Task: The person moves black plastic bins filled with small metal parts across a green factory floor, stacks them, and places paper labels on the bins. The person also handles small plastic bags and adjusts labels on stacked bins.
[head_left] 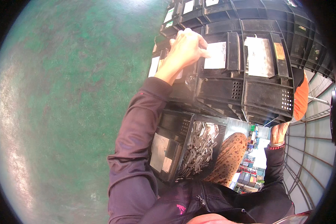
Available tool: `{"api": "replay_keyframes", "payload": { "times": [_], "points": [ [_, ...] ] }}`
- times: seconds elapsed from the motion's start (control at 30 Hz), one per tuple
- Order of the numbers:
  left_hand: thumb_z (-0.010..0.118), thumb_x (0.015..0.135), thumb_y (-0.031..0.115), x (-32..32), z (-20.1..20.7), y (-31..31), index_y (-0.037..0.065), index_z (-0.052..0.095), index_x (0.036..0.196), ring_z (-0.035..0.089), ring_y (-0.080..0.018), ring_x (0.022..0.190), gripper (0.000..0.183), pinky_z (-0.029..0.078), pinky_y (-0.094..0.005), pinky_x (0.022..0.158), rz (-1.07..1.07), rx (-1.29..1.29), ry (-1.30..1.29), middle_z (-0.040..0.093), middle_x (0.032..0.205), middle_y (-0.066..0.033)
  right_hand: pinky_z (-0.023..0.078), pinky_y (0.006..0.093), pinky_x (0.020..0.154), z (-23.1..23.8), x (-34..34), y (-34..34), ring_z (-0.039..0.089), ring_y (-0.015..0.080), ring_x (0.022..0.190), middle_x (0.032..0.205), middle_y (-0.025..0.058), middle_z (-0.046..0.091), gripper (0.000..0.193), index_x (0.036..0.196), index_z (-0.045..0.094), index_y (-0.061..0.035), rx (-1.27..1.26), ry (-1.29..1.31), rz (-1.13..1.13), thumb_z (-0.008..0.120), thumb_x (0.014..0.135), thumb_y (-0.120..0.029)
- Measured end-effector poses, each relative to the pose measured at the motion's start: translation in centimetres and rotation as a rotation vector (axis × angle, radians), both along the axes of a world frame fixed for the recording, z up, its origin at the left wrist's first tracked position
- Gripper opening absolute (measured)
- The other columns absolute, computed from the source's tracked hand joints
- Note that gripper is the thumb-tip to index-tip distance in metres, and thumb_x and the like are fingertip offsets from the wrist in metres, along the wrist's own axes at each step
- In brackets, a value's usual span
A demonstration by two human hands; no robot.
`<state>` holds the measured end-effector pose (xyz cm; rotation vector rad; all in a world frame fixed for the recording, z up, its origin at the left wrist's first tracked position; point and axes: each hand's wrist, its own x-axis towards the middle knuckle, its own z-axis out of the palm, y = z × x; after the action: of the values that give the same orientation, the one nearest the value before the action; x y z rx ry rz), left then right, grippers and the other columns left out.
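Several black plastic bins stand stacked in front of me, with white paper labels on their fronts. My left hand [188,46] reaches up to the stack, fingers curled over the edge of a black bin [216,87] and thumb beside a white label [215,55]. My right hand [278,133] is at the right end of the stack, wrist bare below a red bead bracelet; the bin hides its fingers. Close to it is an orange item [302,98] I cannot make out. Below the stack sits an open black bin [222,130] with many small metal strips [201,145].
Green floor [71,93] stretches along the left. More black bins [257,9] stand behind the stack. A wire mesh frame [306,145] rises at the right. My leg in leopard-print cloth [229,156] is beside the metal strips. Boxes and shelves [248,179] lie beyond it.
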<state>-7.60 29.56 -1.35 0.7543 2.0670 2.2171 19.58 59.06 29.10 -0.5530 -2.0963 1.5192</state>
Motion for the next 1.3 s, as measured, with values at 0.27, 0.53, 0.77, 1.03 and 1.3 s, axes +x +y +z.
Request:
{"api": "replay_keyframes", "payload": {
  "times": [0.27, 0.53, 0.77, 1.03, 1.3],
  "points": [
    [0.078, 0.075, 0.024, 0.2, 0.0, 0.6, 0.002, 0.073, 0.093, 0.068, -0.0255, 0.084, 0.029, 0.051, -0.036, 0.078, -0.06, 0.114, -0.108, 0.071, 0.086, -0.0162, 0.052, 0.0355, 0.089, 0.0, 0.0, -0.7, 0.065, 0.0201, 0.1, 0.111, 0.0086, 0.067, 0.026, 0.114, 0.062, -0.0049, 0.005, 0.003, -0.029, 0.058, 0.095, -0.022],
    [0.069, 0.081, 0.013, 2.0, 1.8, 1.1, 0.001, 0.071, 0.094, 0.07, -0.031, 0.084, 0.018, 0.053, -0.0393, 0.077, 0.214, -0.013, 0.083, 0.071, 0.087, -0.0171, 0.053, 0.0341, 0.088, 0.0, 0.1, -1.1, 0.065, 0.0195, 0.098, 0.109, 0.0095, 0.067, 0.022, 0.111, 0.062, -0.0029, 0.057, 0.006, -0.039, 0.054, 0.097, -0.018],
    [0.076, 0.076, 0.025, 2.1, 1.5, 0.6, 0.006, 0.072, 0.095, 0.065, -0.0314, 0.09, 0.026, 0.051, -0.0404, 0.08, 0.148, 0.049, -0.034, 0.068, 0.092, -0.0168, 0.053, 0.0339, 0.089, 0.2, 0.2, -0.8, 0.065, 0.0196, 0.098, 0.108, 0.01, 0.067, 0.021, 0.109, 0.062, -0.0016, 0.076, -0.01, 0.014, 0.054, 0.097, -0.016],
    [0.08, 0.071, 0.029, 2.2, 0.2, 0.3, 0.014, 0.074, 0.096, 0.056, -0.0317, 0.1, 0.03, 0.046, -0.0417, 0.089, 0.123, 0.043, -0.056, 0.06, 0.095, -0.0131, 0.054, 0.0352, 0.089, 0.2, 0.7, 0.4, 0.066, 0.0202, 0.098, 0.108, 0.0103, 0.067, 0.021, 0.108, 0.063, -0.0011, 0.021, 0.041, -0.026, 0.058, 0.094, -0.016],
    [0.076, 0.075, 0.026, 2.8, -0.5, -0.1, 0.012, 0.07, 0.108, 0.059, -0.0291, 0.101, 0.037, 0.046, -0.0393, 0.091, 0.144, 0.077, 0.004, 0.068, 0.104, -0.0086, 0.051, 0.0363, 0.094, -1.5, -1.8, -4.9, 0.064, 0.0184, 0.093, 0.106, 0.0082, 0.067, 0.019, 0.102, 0.066, -0.0017, 0.205, 0.053, -0.189, 0.06, 0.092, -0.016]
  ]
}}
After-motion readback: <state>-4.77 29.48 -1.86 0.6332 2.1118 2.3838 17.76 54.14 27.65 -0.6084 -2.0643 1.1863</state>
